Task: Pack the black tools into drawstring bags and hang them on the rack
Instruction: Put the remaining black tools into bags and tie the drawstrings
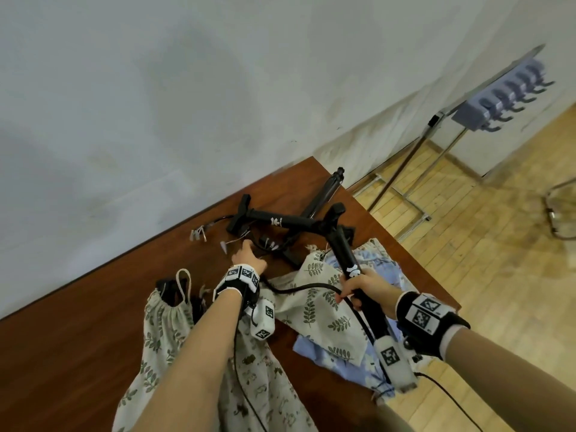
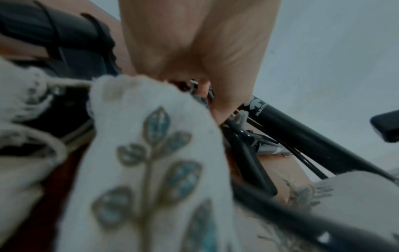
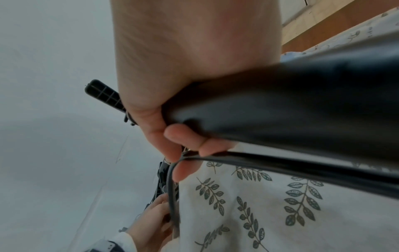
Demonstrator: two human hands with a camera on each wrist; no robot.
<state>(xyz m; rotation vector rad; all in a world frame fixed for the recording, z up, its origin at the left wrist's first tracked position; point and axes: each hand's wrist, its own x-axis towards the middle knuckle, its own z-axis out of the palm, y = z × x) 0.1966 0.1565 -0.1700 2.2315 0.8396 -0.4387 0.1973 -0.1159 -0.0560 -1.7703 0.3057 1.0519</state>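
A: Black pump point(image 1: 344, 244) is in our right hand point(image 1: 358, 286): the fingers point(image 3: 183, 136) are curled round its barrel, and its thin hose point(image 1: 305, 286) is pinched under them too.

B: Which way does it lie?

A: The long axis runs from near our right wrist up and away toward the wall, T-handle point(image 1: 335, 210) at the far end, raised off the brown table point(image 1: 78, 322). It crosses above a second black pump point(image 1: 274, 220) that lies flat on the table.

B: And our left hand point(image 1: 247, 255)?

A: It reaches among the hose ends and fittings point(image 1: 265, 244) by that second pump. The fingers look bent around something there, but we cannot tell what, or whether they have really closed on it.

B: Where is the bag?

A: A leaf-print drawstring bag point(image 1: 321, 300) lies flat directly beneath the held pump, its gathered mouth toward the far end. One filled bag point(image 1: 162, 316) sits left of our left arm.

B: So the move turns on the mouth?

A: We think so; the left hand is nearer it and should open it. The rack point(image 1: 505, 98) stands well apart on the right.
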